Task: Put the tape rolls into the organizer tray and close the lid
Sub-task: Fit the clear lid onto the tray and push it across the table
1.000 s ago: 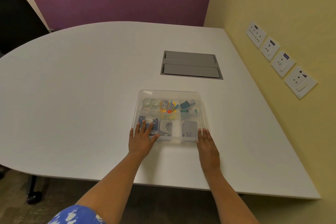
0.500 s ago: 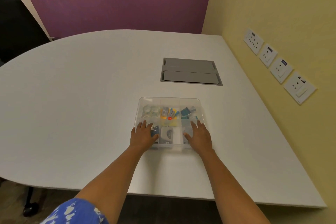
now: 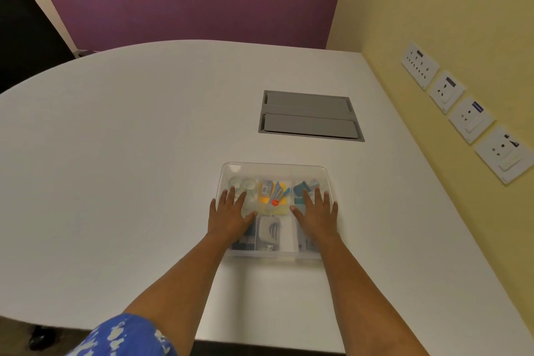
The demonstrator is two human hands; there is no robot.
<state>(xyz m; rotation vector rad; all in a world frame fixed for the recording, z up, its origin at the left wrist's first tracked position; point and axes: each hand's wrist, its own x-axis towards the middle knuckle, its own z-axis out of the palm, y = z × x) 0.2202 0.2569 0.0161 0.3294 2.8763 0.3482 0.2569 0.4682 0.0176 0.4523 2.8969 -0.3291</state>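
With the tape rolls [image 3: 242, 185] in the organizer tray's [image 3: 274, 254] upper-left compartment, the left hand [image 3: 229, 215] and right hand [image 3: 316, 215] press flat, fingers spread, holding nothing, on the lid [image 3: 274, 169]; uneven pressure could leave a corner unlatched.

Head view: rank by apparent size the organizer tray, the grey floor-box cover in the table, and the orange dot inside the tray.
1. organizer tray
2. grey cover, somewhat smaller, though farther off, so unsure
3. orange dot, far smallest
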